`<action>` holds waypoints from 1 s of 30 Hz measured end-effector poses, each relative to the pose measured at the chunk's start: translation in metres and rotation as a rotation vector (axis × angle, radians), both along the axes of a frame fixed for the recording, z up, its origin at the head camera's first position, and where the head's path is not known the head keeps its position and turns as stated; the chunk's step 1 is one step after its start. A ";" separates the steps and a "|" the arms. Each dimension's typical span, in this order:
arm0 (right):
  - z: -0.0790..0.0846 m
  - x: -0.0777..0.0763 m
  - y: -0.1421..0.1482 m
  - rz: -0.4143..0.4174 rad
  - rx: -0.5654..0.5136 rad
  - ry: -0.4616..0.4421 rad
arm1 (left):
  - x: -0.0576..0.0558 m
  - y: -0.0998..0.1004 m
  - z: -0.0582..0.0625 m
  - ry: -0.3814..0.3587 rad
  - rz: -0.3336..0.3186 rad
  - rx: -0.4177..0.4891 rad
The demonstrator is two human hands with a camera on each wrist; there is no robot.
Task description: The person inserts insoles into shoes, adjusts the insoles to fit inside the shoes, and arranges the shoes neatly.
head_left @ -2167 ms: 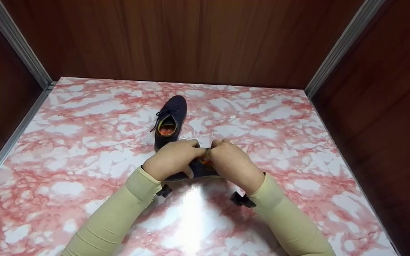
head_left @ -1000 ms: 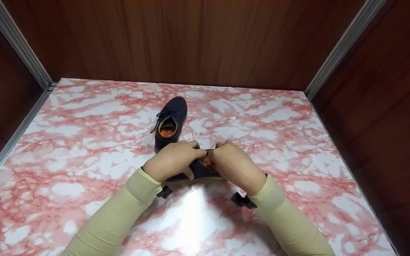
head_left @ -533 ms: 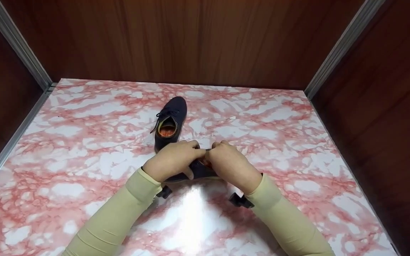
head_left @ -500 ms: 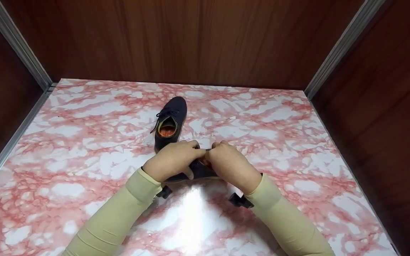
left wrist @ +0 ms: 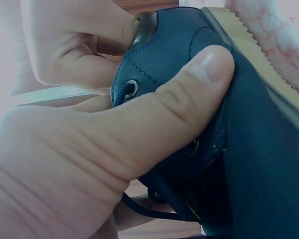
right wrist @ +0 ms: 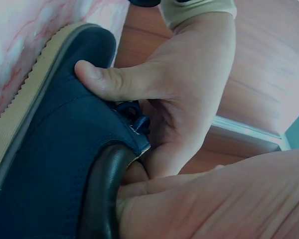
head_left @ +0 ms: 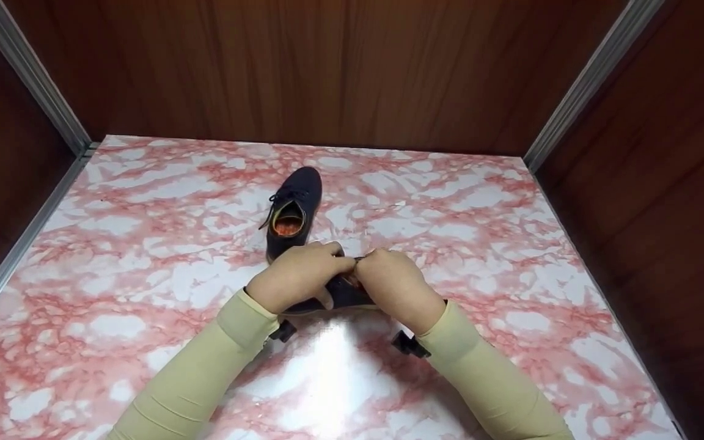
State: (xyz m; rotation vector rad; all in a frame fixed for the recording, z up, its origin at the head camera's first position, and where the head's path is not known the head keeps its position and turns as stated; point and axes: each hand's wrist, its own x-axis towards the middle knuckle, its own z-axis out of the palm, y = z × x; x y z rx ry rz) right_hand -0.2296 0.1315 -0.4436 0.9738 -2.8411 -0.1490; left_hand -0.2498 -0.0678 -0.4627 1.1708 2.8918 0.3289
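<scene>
A dark navy lace-up shoe lies sideways under both hands, toe to the left. My left hand grips its front over the lacing, with the thumb pressed on the near side in the left wrist view. A loop of navy lace hangs below that thumb. My right hand is curled at the foot opening. In the right wrist view its fingers reach in past the dark padded collar, their tips hidden inside. A matching shoe stands just beyond, toe pointing away, orange insole showing.
The surface has a red and white marbled pattern. Brown wood-look panels enclose it at the back and both sides, with metal strips at the corners. A black wrist mount sits under the right sleeve.
My right hand has shifted slightly left over the shoe's opening, its knuckles turned further over, covering more of the orange inside. The left hand and the far shoe stay put.
</scene>
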 end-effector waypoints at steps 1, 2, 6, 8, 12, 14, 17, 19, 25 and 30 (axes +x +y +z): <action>-0.001 0.000 0.000 -0.001 0.007 -0.002 | 0.000 0.000 0.000 0.000 -0.001 0.003; -0.001 0.000 0.000 0.000 0.016 0.000 | 0.000 0.000 0.000 -0.002 -0.001 0.008; -0.002 0.000 0.000 0.016 0.059 0.019 | 0.000 0.000 -0.001 0.002 -0.012 0.023; -0.002 0.001 0.000 0.024 0.077 0.024 | 0.000 0.000 -0.001 0.005 -0.017 0.029; -0.003 0.001 0.000 0.052 0.103 0.032 | -0.001 -0.001 -0.002 0.007 -0.021 0.032; -0.004 0.001 0.000 0.077 0.118 0.046 | -0.001 -0.001 -0.002 0.004 -0.016 0.026; -0.006 0.001 0.001 0.115 0.153 0.078 | 0.000 -0.001 -0.002 -0.004 -0.007 0.013; -0.007 0.000 0.001 0.136 0.171 0.099 | 0.000 -0.001 -0.002 -0.009 -0.005 0.007; -0.010 0.000 0.006 0.195 0.177 0.111 | -0.002 -0.001 -0.003 0.010 -0.019 0.006; -0.008 0.001 0.005 0.182 0.155 0.048 | -0.001 -0.001 -0.004 0.010 -0.019 0.023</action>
